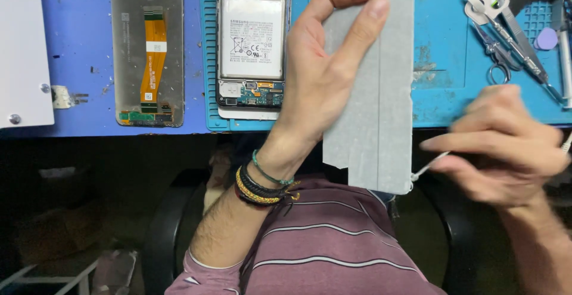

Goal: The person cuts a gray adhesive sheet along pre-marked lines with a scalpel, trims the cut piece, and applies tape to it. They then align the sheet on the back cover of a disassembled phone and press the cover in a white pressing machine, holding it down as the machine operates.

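- Grey sheet [372,92]: left hand [322,75] pinches it above the bench [441,101].
- Right hand [506,146], blurred, grips a thin white strip [430,164] at the sheet's corner.
- A hard pull could tear it.

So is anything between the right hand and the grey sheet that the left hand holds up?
Nothing visible. The left hand grips the grey sheet; the right hand, blurred, pinches a thin white strip that runs to the sheet's lower right corner, with only open space between.
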